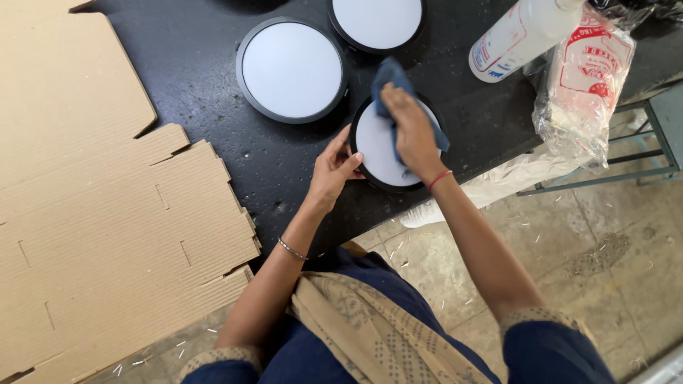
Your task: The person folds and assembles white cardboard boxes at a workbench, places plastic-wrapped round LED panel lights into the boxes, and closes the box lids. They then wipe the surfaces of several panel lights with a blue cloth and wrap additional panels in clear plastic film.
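Round lamp (377, 153) | left fingers (340, 146) spread on rim — right fingers (398, 107) press blue cloth (390, 77)

Flat cardboard sheets (92, 199) at left of dark surface (206, 64); two round white discs (290, 69) above; white bottle (523, 32), plastic bag (587, 85) at right.

I wore dark blue sleeves with patterned beige cuffs, a beige scarf (370, 327), a silver bangle (292, 249) and a red thread (440, 179).
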Tool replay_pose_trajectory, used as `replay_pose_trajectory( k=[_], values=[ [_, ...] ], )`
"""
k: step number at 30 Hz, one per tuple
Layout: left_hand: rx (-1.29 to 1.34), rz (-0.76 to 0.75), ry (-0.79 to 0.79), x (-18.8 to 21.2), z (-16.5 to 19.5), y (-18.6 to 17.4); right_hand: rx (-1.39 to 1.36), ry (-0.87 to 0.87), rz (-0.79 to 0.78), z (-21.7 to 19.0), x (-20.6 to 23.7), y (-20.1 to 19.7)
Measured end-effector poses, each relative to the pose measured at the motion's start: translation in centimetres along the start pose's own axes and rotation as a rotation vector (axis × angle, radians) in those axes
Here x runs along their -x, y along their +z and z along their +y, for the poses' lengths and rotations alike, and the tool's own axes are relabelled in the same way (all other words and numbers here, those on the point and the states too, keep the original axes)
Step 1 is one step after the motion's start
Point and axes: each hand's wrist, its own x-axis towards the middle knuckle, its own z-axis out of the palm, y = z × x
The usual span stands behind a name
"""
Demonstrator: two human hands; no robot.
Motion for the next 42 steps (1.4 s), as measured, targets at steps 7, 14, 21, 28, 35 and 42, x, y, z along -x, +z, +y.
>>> replay_pose_trajectory(
  k=[7, 14, 21, 28, 35, 42],
  values=[
    [-0.072, 0.007, 0.042, 0.1, 0.1, 0.1, 0.095, 0.247, 0.299, -0.4, 0.6, 0.9],
    [0.039, -0.004, 0.078, -0.2, -0.4, -0.6, -0.024, -0.120, -0.007, -3.3, -1.5, 2.3],
    [0.057, -0.028, 0.126, 0.0, -1.0, -0.8, -0.069, -0.062, 0.182, -4.3, -2.8, 0.8],
    [0.305, 0.017, -0.060, 0.0, -0.6, -1.5, -0.153, -0.126, -0.064, -7.0, 7.5, 0.0],
    [0.046, 0.045, 0.084, -0.7, -0.7, 0.2, -0.024, 0.093, 0.100, -3.1, 10.1, -5.0],
    [0.017, 0.033, 0.128, -0.9, -0.8, -0.2, -0.145, 0.054, 0.197, 5.9, 1.4, -4.6]
  ],
)
